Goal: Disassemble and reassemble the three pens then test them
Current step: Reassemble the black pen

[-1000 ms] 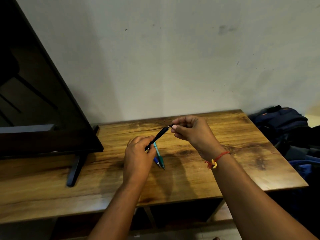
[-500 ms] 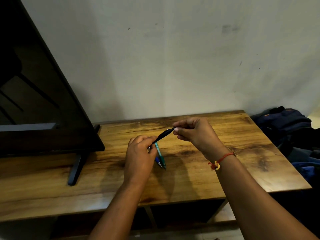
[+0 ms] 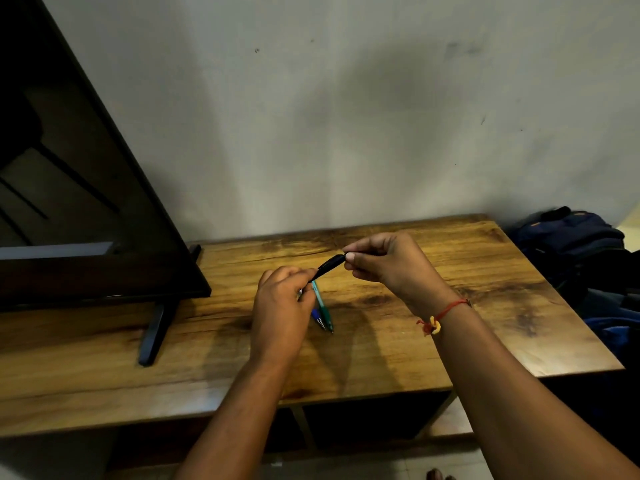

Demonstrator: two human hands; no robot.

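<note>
- Mid-frame over the counter [image 3: 450, 306], your left hand [image 3: 282, 317] and right hand [image 3: 391, 265] each pinch an end of the black pen [image 3: 329, 266].
- Green pen [image 3: 323, 310] and blue pen [image 3: 317, 317] lie whole just below.
- Looks like early days: no loose parts visible, all testing left.

Black pen [image 3: 329, 266] slants between both hands, pinched at each end; green pen [image 3: 322, 306] and blue pen [image 3: 317, 317] lie just beneath the left hand.
</note>
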